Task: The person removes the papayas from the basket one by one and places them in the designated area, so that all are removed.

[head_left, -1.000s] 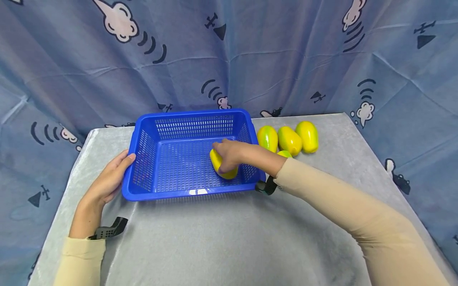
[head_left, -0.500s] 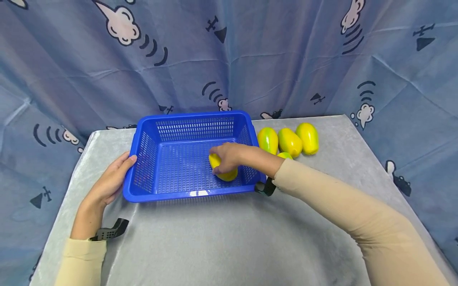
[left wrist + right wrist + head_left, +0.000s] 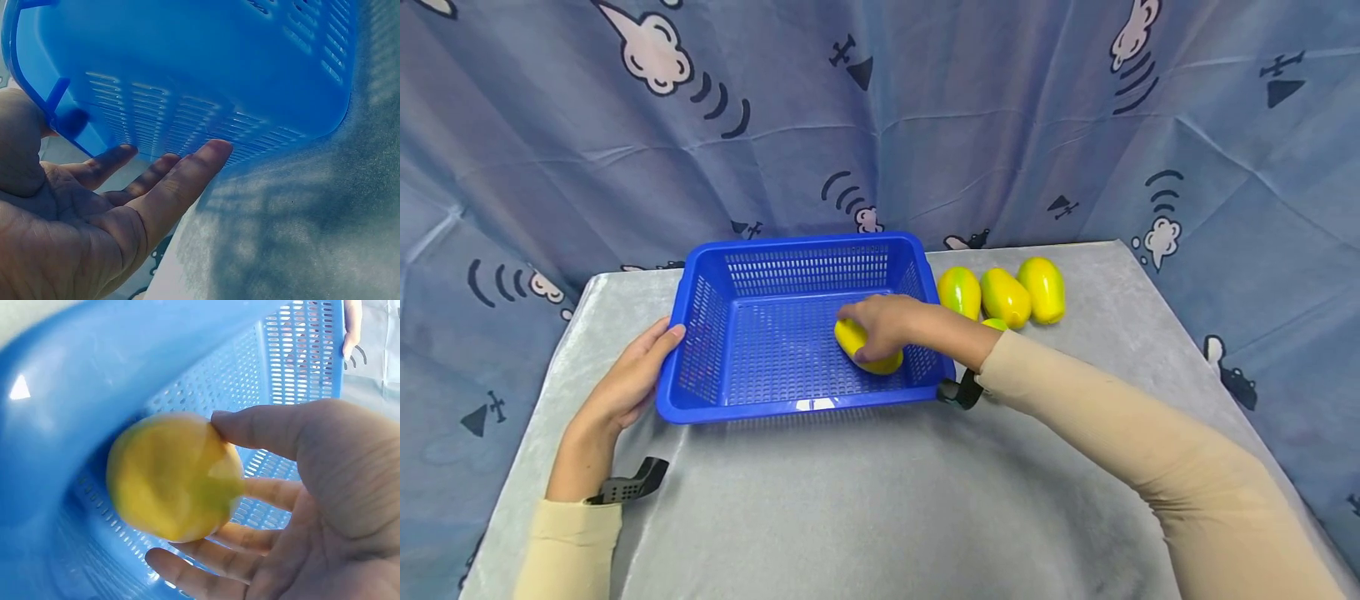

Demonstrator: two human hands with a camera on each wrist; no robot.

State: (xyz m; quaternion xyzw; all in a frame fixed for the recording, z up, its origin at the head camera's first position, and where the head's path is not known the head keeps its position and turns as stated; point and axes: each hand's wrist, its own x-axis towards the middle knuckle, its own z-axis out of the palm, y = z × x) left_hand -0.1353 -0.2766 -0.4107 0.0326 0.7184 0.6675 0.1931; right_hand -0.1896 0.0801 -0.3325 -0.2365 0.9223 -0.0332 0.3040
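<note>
My left hand [image 3: 634, 375] holds the left end of a blue plastic basket [image 3: 741, 412]. Its thumb lies over the rim, while the fingers [image 3: 181, 178] rest against the slotted outer wall in the left wrist view. Inside the basket, near its right end, my right hand [image 3: 883, 327] grips a yellow mango [image 3: 880, 363]. The right wrist view has the thumb on one side of the mango [image 3: 169, 478] and fingers on the other, partly hidden behind it. Whether the mango bears on the basket floor, I cannot tell.
Right of the basket, several yellow-green mangoes [image 3: 1006, 297] lie on the grey cloth-covered table [image 3: 850, 508]; one is mostly hidden behind my right forearm. A patterned blue curtain [image 3: 955, 150] hangs behind the table.
My right hand and the mango shift only slightly within the basket, the mango turning a little under the fingers. My left hand stays on the basket's left end.
</note>
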